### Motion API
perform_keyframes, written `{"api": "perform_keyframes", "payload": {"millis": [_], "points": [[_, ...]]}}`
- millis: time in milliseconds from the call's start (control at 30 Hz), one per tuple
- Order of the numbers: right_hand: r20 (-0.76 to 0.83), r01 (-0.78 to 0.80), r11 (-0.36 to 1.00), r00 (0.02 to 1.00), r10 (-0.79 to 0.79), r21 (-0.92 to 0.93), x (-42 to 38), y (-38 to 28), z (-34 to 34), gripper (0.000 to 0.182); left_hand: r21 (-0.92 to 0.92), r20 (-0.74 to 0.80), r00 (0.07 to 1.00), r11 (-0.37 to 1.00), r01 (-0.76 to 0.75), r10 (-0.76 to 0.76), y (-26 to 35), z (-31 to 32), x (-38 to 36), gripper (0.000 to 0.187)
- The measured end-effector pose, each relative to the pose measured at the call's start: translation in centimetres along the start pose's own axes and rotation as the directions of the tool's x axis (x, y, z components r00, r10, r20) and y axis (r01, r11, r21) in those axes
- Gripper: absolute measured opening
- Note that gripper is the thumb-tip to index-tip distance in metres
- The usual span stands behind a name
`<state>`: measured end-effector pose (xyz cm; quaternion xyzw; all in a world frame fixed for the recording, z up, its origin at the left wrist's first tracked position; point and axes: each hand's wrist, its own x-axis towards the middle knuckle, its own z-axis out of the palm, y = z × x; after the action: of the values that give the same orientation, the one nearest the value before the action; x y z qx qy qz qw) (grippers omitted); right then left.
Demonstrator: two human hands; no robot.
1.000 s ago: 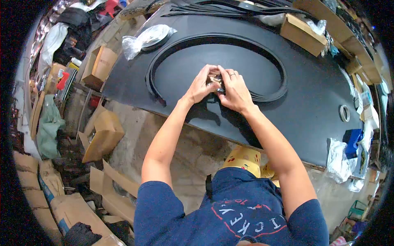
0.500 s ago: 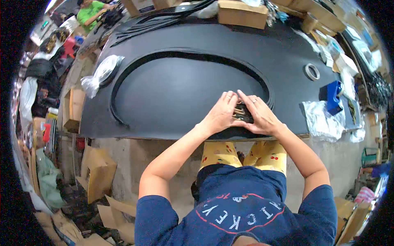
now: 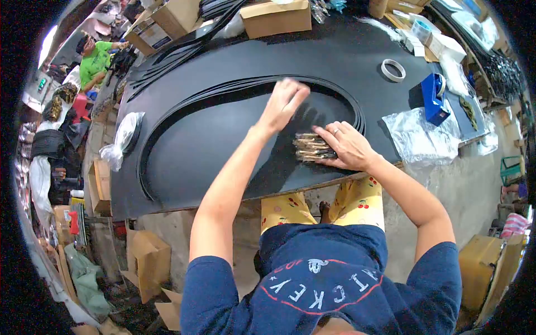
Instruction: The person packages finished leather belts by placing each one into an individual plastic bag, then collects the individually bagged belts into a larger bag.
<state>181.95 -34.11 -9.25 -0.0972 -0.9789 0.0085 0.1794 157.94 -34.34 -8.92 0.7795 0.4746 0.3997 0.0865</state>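
While the right hand (image 3: 349, 146) lay flat with its fingers spread on a small stack of tan, dark-edged pieces (image 3: 311, 148), pressing it to the black desk (image 3: 223, 134), the left hand (image 3: 286, 100) was raised farther out over the desk, blurred, its grip loose and holding nothing that could be made out. The stack sat near the desk's front edge, just inside the curve of a long black rubber strip loop (image 3: 346, 97) laid in a large oval. To the right lay a crinkled clear plastic bag (image 3: 421, 139), with a blue tape dispenser (image 3: 432, 97) just beyond it and a roll of tape (image 3: 393, 70) farther back. A cardboard box (image 3: 276, 17) stood at the far edge. Another person in a green shirt (image 3: 95, 56) sat well apart, at the far left.
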Motion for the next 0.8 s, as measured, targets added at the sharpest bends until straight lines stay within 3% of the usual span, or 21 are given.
{"api": "perform_keyframes", "payload": {"millis": [67, 100, 133, 167, 200, 233, 267, 367, 433, 500, 567, 700, 800], "points": [[0.043, -0.017, 1.000, 0.999, 0.017, 0.001, 0.3, -0.2, -0.2, 0.067, 0.179, -0.050, 0.976, 0.964, -0.198, 0.210, 0.9, 1.2, 3.9, 0.028], [0.089, -0.026, 1.000, 0.996, 0.025, 0.003, 0.3, -0.2, -0.4, 0.064, 0.219, 0.076, 0.956, 0.931, -0.293, 0.283, 1.3, 2.7, 5.8, 0.030], [0.081, -0.029, 0.999, 0.996, 0.030, -0.018, 0.2, -0.1, -0.1, 0.061, 0.155, 0.288, 0.918, 0.932, -0.327, 0.274, 3.9, 3.5, 7.7, 0.029], [0.085, -0.027, 0.999, 0.996, 0.025, 0.028, 0.0, 0.1, 0.2, 0.063, 0.045, 0.393, 0.848, 0.914, -0.404, 0.356, 4.3, 5.7, 8.4, 0.029], [0.026, -0.012, 1.000, 1.000, 0.012, 0.007, -0.2, 0.1, 0.4, 0.062, -0.040, 0.470, 0.680, 0.784, -0.620, 0.562, 2.9, 8.9, 8.7, 0.030], [-0.037, 0.019, 1.000, 0.999, -0.019, -0.006, -0.3, 0.1, 0.7, 0.062, 0.043, 0.647, 0.654, 0.837, -0.545, 0.392, 4.8, 9.7, 8.4, 0.030], [0.096, -0.068, 0.994, 0.994, 0.061, 0.080, -0.4, 0.1, 1.0, 0.061, -0.101, 0.457, 0.773, 0.889, -0.447, 0.441, 4.1, 11.5, 7.8, 0.032], [0.212, -0.038, 0.998, 0.977, 0.025, 0.053, 0.5, -0.3, -1.1, 0.060, -0.064, 0.478, 0.808, 0.931, -0.359, 0.345, 1.4, 10.7, 7.9, 0.032], [0.122, 0.069, 0.996, 0.990, -0.076, 0.065, 0.5, 0.1, -0.8, 0.060, 0.014, 0.298, 0.884, 0.924, -0.382, 0.361, -0.4, 9.9, 7.1, 0.031], [0.031, 0.156, 0.985, 0.987, -0.158, 0.068, 0.5, 0.5, -0.6, 0.061, 0.099, 0.280, 0.892, 0.914, -0.394, 0.354, -1.8, 8.6, 6.3, 0.032], [0.084, 0.137, 0.986, 0.986, -0.146, 0.097, 0.3, 0.6, -0.3, 0.063, 0.227, 0.205, 0.903, 0.879, -0.420, 0.378, -3.3, 6.5, 5.5, 0.039], [0.103, 0.056, 0.995, 0.993, -0.065, 0.085, -0.2, 0.8, -0.4, 0.066, 0.483, 0.176, 0.970, 0.843, -0.236, 0.170, -7.7, 2.8, 3.7, 0.043], [0.031, -0.012, 0.998, 0.999, 0.010, 0.059, 0.2, 1.5, -0.4, 0.068, 0.489, 0.189, 0.978, 0.855, -0.173, 0.090, -7.0, 1.5, 2.9, 0.039]]}}
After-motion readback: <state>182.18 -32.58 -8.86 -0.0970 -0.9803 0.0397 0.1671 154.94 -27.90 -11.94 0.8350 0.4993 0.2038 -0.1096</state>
